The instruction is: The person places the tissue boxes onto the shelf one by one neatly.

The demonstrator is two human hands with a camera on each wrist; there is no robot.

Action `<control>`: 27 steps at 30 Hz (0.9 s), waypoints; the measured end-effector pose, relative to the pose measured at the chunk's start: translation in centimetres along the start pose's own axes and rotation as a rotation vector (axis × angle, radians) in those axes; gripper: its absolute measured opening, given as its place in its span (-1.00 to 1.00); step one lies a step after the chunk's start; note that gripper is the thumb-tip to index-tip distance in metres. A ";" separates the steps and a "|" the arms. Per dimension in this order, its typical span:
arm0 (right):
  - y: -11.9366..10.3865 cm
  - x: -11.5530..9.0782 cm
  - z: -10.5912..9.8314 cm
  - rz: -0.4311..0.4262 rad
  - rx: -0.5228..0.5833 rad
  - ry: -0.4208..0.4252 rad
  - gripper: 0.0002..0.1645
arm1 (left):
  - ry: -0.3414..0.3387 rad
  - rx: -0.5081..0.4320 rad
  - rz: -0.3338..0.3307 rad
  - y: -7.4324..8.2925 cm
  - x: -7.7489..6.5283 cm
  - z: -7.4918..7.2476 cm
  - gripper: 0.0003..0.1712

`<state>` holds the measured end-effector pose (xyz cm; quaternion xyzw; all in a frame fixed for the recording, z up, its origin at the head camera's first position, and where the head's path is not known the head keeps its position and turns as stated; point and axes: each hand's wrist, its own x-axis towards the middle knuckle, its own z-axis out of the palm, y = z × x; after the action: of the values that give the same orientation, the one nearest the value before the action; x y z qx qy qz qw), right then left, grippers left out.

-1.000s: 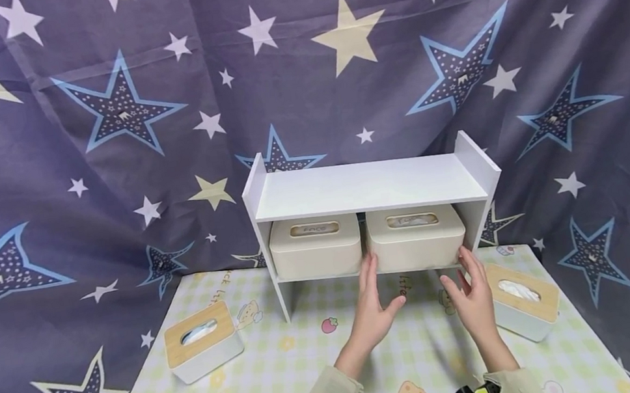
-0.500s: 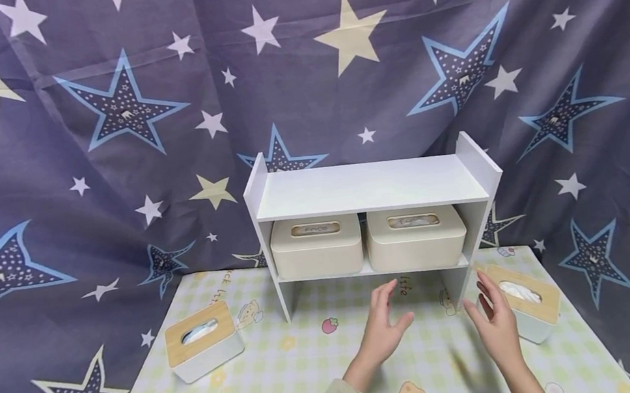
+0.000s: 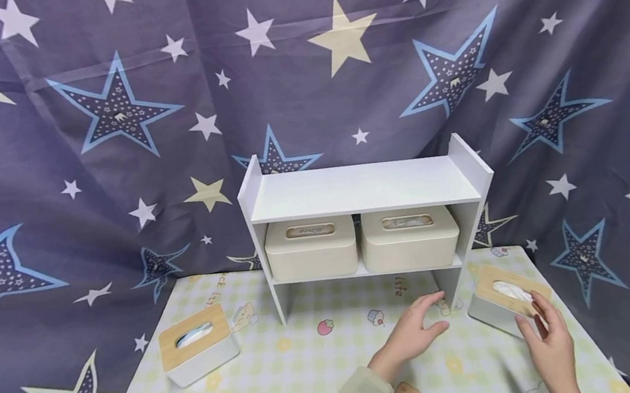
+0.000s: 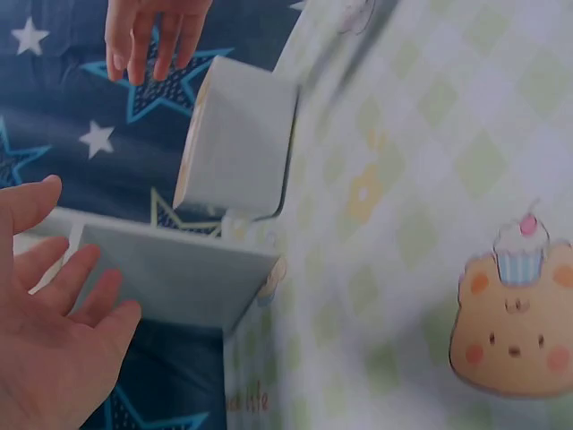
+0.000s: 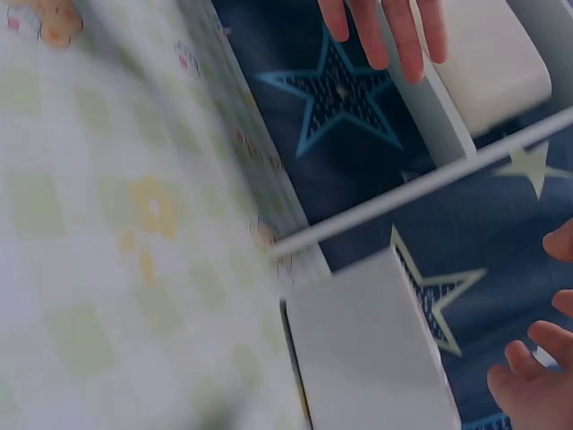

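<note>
1. Beneath the left grip (image 3: 411, 335) and right grip (image 3: 551, 344) we see the checked worktop (image 3: 314, 380).
2. Beyond the left grip, the white shelf (image 3: 361, 188) bears two cream boxes (image 3: 313, 259), pale contents in their slots.
3. Just ahead of the right grip, we find a wood-topped box (image 3: 501, 314) holding white tissue (image 3: 512, 291); its twin (image 3: 202, 361) sits well left of the left grip.
4. Both grips are wide, thumbs parted from fingers, holding nothing.
</note>
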<state>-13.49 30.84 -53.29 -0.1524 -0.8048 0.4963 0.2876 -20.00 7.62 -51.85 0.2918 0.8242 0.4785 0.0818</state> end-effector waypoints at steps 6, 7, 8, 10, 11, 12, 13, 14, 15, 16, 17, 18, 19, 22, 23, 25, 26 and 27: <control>1.6 0.2 -1.5 0.097 -0.052 0.053 -0.33 | -0.065 0.055 -0.002 0.8 1.7 2.2 -0.36; 1.8 0.2 -1.6 0.113 -0.054 0.053 -0.33 | -0.070 0.058 -0.010 0.8 2.0 2.5 -0.36; 2.0 0.1 -1.7 0.126 -0.055 0.053 -0.33 | -0.071 0.057 -0.019 0.9 2.3 2.8 -0.36; 2.5 0.1 -1.8 0.146 -0.051 0.052 -0.31 | -0.070 0.050 -0.044 0.9 2.9 3.5 -0.35; 2.7 0.1 -1.8 0.154 -0.051 0.052 -0.31 | -0.069 0.044 -0.061 0.9 3.2 3.8 -0.35; 2.9 0.0 -1.8 0.162 -0.045 0.053 -0.30 | -0.066 0.038 -0.078 0.8 3.6 4.1 -0.34; 3.2 0.0 -1.7 0.172 -0.041 0.051 -0.29 | -0.063 0.026 -0.097 0.6 3.9 4.3 -0.34; 3.4 0.0 -1.7 0.187 -0.035 0.050 -0.28 | -0.061 0.018 -0.112 0.4 4.3 4.5 -0.33; 3.5 -0.1 -1.6 0.205 -0.033 0.049 -0.27 | -0.062 0.009 -0.127 0.2 4.6 4.7 -0.32; 3.7 -0.1 -1.5 0.220 -0.024 0.048 -0.26 | -0.063 -0.006 -0.139 0.0 5.0 4.9 -0.31; 3.9 -0.1 -1.4 0.241 -0.016 0.046 -0.25 | -0.065 -0.020 -0.152 -0.3 5.3 5.1 -0.30; 4.1 -0.1 -1.3 0.262 -0.006 0.040 -0.23 | -0.069 -0.037 -0.163 -0.5 5.7 5.3 -0.29; 4.2 0.0 -1.2 0.284 -0.003 0.032 -0.22 | -0.074 -0.055 -0.175 -0.7 6.0 5.5 -0.27; 4.7 0.1 -0.8 0.344 0.008 0.002 -0.16 | -0.087 -0.094 -0.217 -1.1 6.8 6.0 -0.22; 4.9 0.2 -0.7 0.366 0.006 -0.006 -0.15 | -0.091 -0.103 -0.230 -1.1 7.1 6.3 -0.21; 5.2 0.4 -0.5 0.391 0.004 -0.022 -0.12 | -0.095 -0.110 -0.246 -1.0 7.6 6.8 -0.19; 5.4 0.5 -0.4 0.404 -0.003 -0.026 -0.10 | -0.097 -0.110 -0.249 -0.8 7.8 7.0 -0.18; 5.6 0.7 -0.4 0.417 -0.017 -0.032 -0.09 | -0.099 -0.105 -0.249 -0.6 8.0 7.2 -0.17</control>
<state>-14.04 34.07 -57.95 -0.3104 -0.7645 0.5405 0.1645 -23.83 17.19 -54.99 0.2060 0.8227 0.4921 0.1964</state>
